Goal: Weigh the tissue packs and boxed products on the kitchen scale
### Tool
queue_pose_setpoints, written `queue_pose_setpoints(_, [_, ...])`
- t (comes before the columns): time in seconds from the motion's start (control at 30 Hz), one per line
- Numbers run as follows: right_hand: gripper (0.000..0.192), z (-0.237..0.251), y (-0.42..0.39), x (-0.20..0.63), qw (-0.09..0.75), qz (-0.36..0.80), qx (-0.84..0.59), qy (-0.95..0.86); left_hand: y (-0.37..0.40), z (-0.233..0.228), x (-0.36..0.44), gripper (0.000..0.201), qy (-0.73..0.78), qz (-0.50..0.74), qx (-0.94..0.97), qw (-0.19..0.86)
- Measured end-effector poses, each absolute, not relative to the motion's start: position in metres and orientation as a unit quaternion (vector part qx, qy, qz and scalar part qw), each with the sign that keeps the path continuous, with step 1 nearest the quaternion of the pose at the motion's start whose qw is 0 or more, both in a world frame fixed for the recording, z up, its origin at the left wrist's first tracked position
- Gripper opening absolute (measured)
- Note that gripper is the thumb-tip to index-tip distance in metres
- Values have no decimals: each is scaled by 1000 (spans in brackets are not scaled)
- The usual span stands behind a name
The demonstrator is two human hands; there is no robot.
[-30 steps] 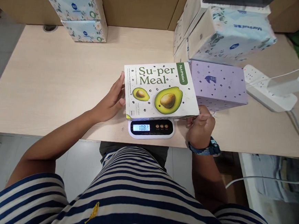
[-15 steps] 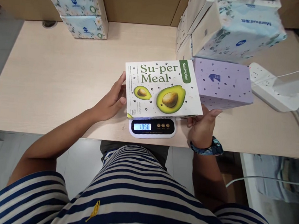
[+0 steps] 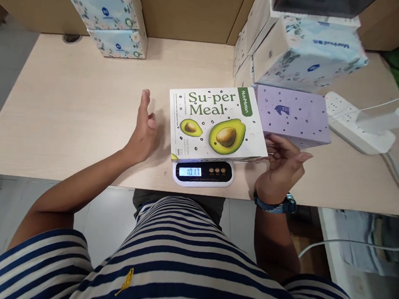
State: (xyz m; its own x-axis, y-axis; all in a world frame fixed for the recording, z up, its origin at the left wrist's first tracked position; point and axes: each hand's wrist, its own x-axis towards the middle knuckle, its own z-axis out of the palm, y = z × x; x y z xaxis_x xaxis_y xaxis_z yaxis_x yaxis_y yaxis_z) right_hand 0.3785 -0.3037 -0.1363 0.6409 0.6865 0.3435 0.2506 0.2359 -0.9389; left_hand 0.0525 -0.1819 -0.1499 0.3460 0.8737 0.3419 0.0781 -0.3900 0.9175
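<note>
A white "Su-per Meal" box point(image 3: 200, 140) with avocado pictures lies flat on a small digital kitchen scale point(image 3: 204, 181). The scale's lit display reads 10.17; the box covers its platform. My left hand point(image 3: 144, 131) is off the box's left side, a gap between them, fingers extended and nothing held. At the box's right front corner, my right hand point(image 3: 281, 167) has its fingers spread and holds nothing. Its fingertips are close to the box edge, and I cannot tell whether they touch. Just behind that hand is a lilac box point(image 3: 292, 113) with a dark animal logo.
Two stacked tissue packs point(image 3: 116, 18) stand at the back left of the wooden desk point(image 3: 67, 111). More tissue packs point(image 3: 310, 52) and white boxes are piled at the back right. A white power strip point(image 3: 360, 125) with cables lies farther right.
My left hand has moved left, away from the box. My right hand has opened and shifted slightly right. The display went from 10.58 to 10.17. The camera view shifted slightly.
</note>
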Motion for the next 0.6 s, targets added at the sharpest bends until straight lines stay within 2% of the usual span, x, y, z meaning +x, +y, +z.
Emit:
queue_pose_setpoints(0.17, [47, -141, -326, 403, 780, 130, -544, -281, -195, -128, 34, 80, 394, 537, 652, 362])
queue_pose_setpoints(0.27, [38, -151, -343, 414, 789, 94, -559, -237, -205, -115, 23, 75, 411, 543, 619, 391])
queue_pose_setpoints(0.33, [40, -155, -346, 405, 789, 102, -559, -234, -208, -112, 26, 80, 430, 529, 602, 416])
queue_pose_setpoints(0.4, [47, -152, -344, 384, 778, 155, -546, -270, -213, -110, 39, 87, 448, 502, 594, 440])
queue_pose_setpoints(0.47, [55, -143, -340, 357, 730, 261, -533, -341, -224, -108, 59, 94, 425, 455, 605, 497])
queue_pose_setpoints(0.53, [65, -133, -342, 333, 666, 352, -522, -401, -242, -105, 79, 94, 354, 406, 616, 574])
queue_pose_setpoints(0.6, [69, -125, -351, 319, 633, 393, -511, -429, -263, -100, 91, 91, 277, 391, 623, 619])
